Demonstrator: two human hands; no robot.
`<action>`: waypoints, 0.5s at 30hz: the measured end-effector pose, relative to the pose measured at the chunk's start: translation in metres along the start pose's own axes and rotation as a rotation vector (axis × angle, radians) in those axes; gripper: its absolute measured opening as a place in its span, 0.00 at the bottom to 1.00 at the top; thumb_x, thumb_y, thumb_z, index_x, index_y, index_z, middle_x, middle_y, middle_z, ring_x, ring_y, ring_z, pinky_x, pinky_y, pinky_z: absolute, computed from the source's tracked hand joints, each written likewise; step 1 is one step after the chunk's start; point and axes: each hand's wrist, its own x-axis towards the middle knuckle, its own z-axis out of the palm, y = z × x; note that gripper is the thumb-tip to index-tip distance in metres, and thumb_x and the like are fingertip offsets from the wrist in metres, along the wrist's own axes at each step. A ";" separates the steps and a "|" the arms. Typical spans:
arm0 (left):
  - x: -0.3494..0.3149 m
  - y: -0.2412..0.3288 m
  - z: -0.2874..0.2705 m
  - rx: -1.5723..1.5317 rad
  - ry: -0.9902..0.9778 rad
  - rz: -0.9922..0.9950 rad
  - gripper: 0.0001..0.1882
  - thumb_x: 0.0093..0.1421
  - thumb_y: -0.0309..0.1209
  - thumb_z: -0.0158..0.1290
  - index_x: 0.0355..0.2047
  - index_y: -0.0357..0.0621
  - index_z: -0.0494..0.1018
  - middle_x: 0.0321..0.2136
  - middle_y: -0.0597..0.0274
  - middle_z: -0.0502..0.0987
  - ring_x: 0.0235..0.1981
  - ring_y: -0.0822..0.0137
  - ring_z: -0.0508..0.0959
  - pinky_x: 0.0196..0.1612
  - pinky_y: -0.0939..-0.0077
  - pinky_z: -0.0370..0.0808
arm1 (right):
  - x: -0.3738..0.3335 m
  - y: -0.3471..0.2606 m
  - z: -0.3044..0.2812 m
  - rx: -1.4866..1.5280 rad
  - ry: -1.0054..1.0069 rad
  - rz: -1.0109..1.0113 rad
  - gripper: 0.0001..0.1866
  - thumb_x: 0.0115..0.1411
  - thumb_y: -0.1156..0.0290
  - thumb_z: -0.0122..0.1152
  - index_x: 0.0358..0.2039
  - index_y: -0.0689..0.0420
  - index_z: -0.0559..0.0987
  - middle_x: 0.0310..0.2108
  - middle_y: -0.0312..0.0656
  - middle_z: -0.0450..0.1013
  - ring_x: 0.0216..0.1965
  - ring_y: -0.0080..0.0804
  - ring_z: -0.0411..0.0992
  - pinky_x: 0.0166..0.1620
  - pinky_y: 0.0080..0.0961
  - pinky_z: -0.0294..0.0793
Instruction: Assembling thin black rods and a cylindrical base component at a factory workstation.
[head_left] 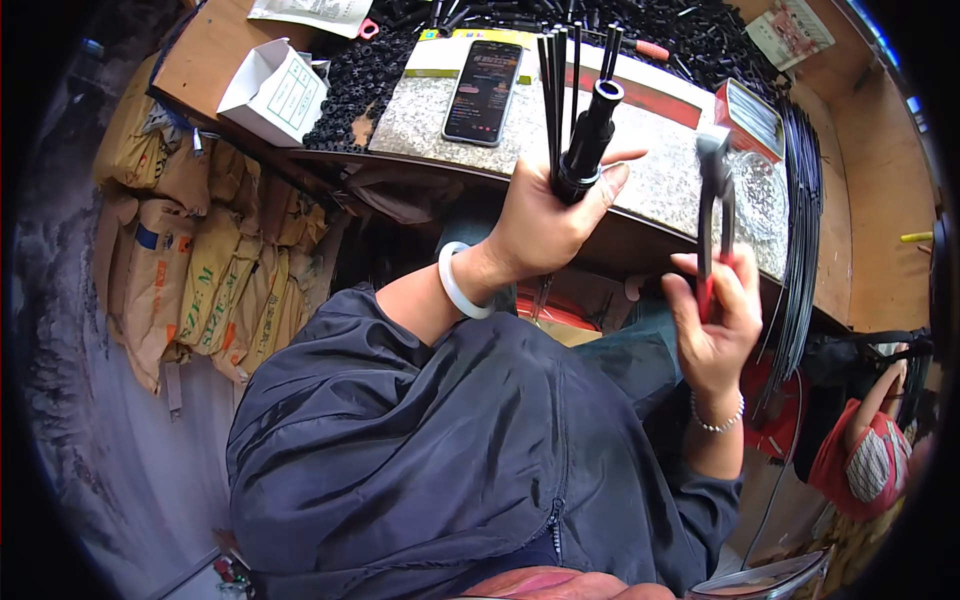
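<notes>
Black tube-and-rod assembly (594,135): left hand (540,225) fingers pinch its base near bench (650,172) edge; right hand (722,335) fingers wrap pliers (715,172); red box (745,140) holds grey wires.

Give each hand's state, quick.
Left hand: holding a black, stepped cylindrical tube with thin black rods.
Right hand: holding dark metal pliers with red handles.

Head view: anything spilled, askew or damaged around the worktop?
Nothing clearly spilled or damaged. Odd: long thin black rods right of the speckled worktop hang past its front edge, where they could snag. Small black parts lie heaped loose behind it, perhaps just storage. Pliers in the right hand are too blurred to judge.
</notes>
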 end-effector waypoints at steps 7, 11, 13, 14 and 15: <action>0.004 -0.005 -0.003 0.079 0.037 0.035 0.11 0.58 0.19 0.50 0.41 0.35 0.76 0.20 0.75 0.71 0.23 0.85 0.66 0.24 0.86 0.64 | 0.000 -0.012 -0.027 -0.646 -0.056 -0.211 0.16 0.42 0.74 0.69 0.35 0.55 0.80 0.31 0.40 0.68 0.30 0.35 0.69 0.31 0.26 0.70; 0.005 -0.007 0.002 0.083 0.020 0.045 0.12 0.59 0.21 0.48 0.43 0.36 0.76 0.17 0.77 0.68 0.19 0.86 0.63 0.21 0.87 0.58 | 0.002 -0.017 -0.031 -0.819 -0.074 -0.290 0.15 0.43 0.67 0.70 0.33 0.54 0.80 0.33 0.39 0.68 0.31 0.34 0.69 0.31 0.27 0.70; 0.005 -0.012 0.003 0.100 0.004 0.050 0.13 0.60 0.21 0.47 0.44 0.37 0.75 0.15 0.79 0.66 0.17 0.87 0.60 0.19 0.88 0.55 | -0.001 -0.021 -0.032 -0.847 -0.089 -0.291 0.15 0.44 0.65 0.71 0.33 0.55 0.80 0.33 0.40 0.68 0.32 0.34 0.70 0.31 0.28 0.70; 0.007 -0.020 0.004 0.118 0.008 0.144 0.13 0.60 0.21 0.47 0.44 0.37 0.76 0.17 0.78 0.67 0.18 0.87 0.61 0.20 0.88 0.56 | -0.002 -0.022 -0.031 -0.860 -0.096 -0.301 0.15 0.45 0.66 0.70 0.33 0.55 0.79 0.33 0.41 0.69 0.32 0.35 0.70 0.31 0.28 0.70; 0.008 -0.024 0.004 0.138 0.015 0.237 0.13 0.60 0.21 0.46 0.44 0.37 0.76 0.19 0.76 0.69 0.19 0.86 0.62 0.21 0.88 0.58 | -0.003 -0.022 -0.031 -0.869 -0.105 -0.312 0.14 0.46 0.66 0.69 0.33 0.56 0.79 0.34 0.41 0.69 0.31 0.35 0.70 0.31 0.28 0.70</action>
